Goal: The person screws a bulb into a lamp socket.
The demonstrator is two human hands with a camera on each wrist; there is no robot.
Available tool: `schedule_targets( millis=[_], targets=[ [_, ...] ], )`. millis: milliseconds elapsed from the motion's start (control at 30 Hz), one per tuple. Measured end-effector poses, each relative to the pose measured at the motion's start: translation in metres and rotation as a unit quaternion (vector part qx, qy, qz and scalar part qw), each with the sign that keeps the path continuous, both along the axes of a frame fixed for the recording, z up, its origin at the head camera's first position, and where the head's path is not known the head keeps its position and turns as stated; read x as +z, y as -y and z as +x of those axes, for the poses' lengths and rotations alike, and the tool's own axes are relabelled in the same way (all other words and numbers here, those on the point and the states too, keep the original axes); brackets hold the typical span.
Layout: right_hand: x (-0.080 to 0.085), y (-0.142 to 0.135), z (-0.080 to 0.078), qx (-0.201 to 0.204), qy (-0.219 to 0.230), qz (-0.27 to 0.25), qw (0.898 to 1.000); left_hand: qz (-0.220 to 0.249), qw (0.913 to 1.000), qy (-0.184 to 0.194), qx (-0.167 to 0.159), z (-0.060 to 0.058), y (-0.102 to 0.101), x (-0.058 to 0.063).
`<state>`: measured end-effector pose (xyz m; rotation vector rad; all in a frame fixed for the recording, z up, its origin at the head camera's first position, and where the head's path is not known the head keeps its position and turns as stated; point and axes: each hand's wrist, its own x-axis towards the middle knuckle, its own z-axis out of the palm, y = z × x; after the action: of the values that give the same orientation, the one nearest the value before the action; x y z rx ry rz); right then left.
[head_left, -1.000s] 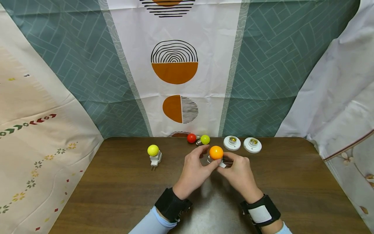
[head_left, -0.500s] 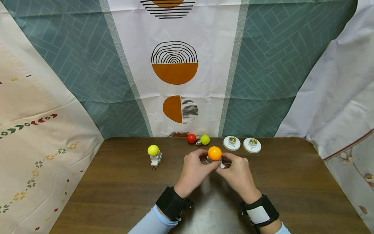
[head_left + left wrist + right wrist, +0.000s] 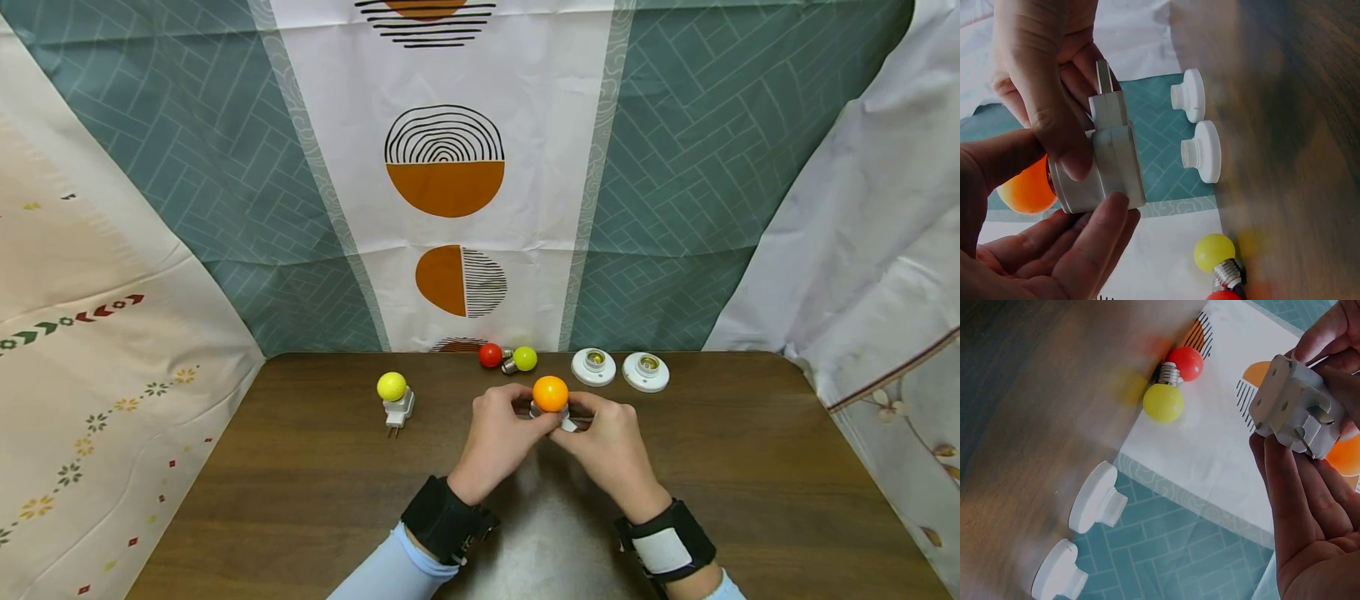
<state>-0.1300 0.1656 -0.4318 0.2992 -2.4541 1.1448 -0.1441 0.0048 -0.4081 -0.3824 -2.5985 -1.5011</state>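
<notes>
An orange light bulb [image 3: 551,393] stands upright in a white plug-in lamp socket [image 3: 1119,169], held up between both hands at the middle of the table. My left hand [image 3: 498,437] holds the bulb near its base, its thumb crossing the bulb in the left wrist view and another finger resting against the socket's edge. My right hand [image 3: 615,450] grips the socket, with its thumb pressed on the side and fingers around it. Two metal prongs [image 3: 1321,415] stick out of the socket. The bulb's screw base is hidden.
Left of the hands, a yellow bulb [image 3: 392,386] sits in another plug-in socket [image 3: 399,408]. A red bulb [image 3: 491,355] and a yellow-green bulb [image 3: 525,358] lie at the table's back edge, beside two round white lamp holders [image 3: 594,367].
The left hand's raised fingers have lowered slightly around the bulb and socket. The bulb has shifted a little to the left; the right hand keeps its hold.
</notes>
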Motion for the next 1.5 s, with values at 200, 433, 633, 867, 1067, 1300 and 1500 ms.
schedule_targets(
  millis=[200,433,633,867,1067,1300,1500],
  targets=[
    [0.000,-0.001,0.000,0.014,0.019,-0.009,1.000,-0.005,0.9996,-0.009,-0.026,-0.003,0.007,-0.003],
    [0.002,-0.003,0.002,0.078,0.060,-0.049,0.994,-0.001,0.9981,-0.013,-0.059,-0.010,0.027,-0.012],
    [0.003,-0.011,0.001,0.086,0.092,-0.029,0.992,-0.023,0.9968,0.011,-0.076,-0.013,0.056,-0.012],
    [0.001,-0.018,-0.001,0.055,0.089,0.008,0.994,-0.077,0.9904,0.040,-0.108,-0.017,0.099,-0.009],
    [0.000,-0.021,-0.002,0.043,0.098,0.020,0.994,-0.121,0.9799,0.063,-0.145,-0.015,0.136,-0.017],
    [-0.001,-0.022,-0.002,0.044,0.108,0.027,0.993,-0.164,0.9669,0.107,-0.163,-0.008,0.177,-0.026],
    [-0.001,-0.023,-0.003,0.044,0.105,0.030,0.993,-0.190,0.9596,0.137,-0.157,-0.007,0.203,-0.028]
  ],
)
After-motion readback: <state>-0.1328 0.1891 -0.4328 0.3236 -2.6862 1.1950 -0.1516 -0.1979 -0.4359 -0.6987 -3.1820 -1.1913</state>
